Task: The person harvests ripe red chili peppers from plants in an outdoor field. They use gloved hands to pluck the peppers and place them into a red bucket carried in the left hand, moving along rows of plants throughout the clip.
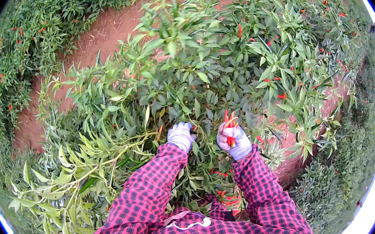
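Observation:
My right hand (234, 140), in a pale glove, is closed around a small bunch of red chili peppers (231, 124) whose tips point up and away from me. To its left, my left hand (181, 136), gloved alike, reaches into the chili pepper plant (190, 93); its fingertips are among the leaves, and whether they grip anything is hidden. A small red and dark thing shows at the right edge of that hand. An orange-red chili (160, 132) hangs in the foliage just left of it.
More red chilies (230, 200) lie low in front of my body, partly behind leaves. A leafy branch (98, 166) leans across the lower left. Reddish bare soil (108, 31) runs between the rows, with another row of chili plants (45, 24) at the left.

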A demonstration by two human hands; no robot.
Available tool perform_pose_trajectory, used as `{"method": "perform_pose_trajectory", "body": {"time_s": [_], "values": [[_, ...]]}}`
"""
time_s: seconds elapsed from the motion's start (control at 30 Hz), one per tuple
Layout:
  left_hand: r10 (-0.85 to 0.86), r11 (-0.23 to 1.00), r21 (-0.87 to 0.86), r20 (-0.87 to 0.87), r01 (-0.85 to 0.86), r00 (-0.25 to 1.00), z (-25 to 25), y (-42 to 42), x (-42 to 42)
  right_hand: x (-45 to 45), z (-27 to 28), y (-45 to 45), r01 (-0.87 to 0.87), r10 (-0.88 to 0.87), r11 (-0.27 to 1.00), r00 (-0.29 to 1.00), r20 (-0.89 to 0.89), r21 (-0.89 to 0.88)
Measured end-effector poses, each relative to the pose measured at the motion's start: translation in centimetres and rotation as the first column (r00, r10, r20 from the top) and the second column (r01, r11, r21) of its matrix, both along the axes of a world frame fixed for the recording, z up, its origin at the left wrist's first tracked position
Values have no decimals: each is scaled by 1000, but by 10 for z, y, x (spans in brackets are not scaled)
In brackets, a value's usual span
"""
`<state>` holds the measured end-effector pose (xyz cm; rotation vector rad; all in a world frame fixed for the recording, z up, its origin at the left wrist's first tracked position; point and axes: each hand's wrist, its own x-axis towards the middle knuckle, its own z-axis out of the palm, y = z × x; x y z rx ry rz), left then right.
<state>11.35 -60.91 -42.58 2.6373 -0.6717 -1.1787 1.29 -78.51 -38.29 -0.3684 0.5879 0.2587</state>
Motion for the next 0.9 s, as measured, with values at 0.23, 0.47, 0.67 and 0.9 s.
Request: {"method": "perform_pose_trajectory", "body": {"time_s": [0.23, 0.47, 0.67, 0.9], "values": [[42, 978, -173, -394, -119, 918, -112, 12, 20, -17, -7, 6, -39, 25, 992, 992, -120, -116], [-169, 978, 53, -371, 202, 913, -94, -25, 25, -57, -25, -3, 180, -186, 982, 969, -162, -50], [-211, 925, 271, -210, 264, 955, -149, -40, 19, -57, -27, 6, 121, -125, 992, 972, -197, -31], [-116, 947, 280, -158, 157, 981, -139, -45, 18, -47, -15, 8, 146, -164, 982, 972, -171, -117]]}}
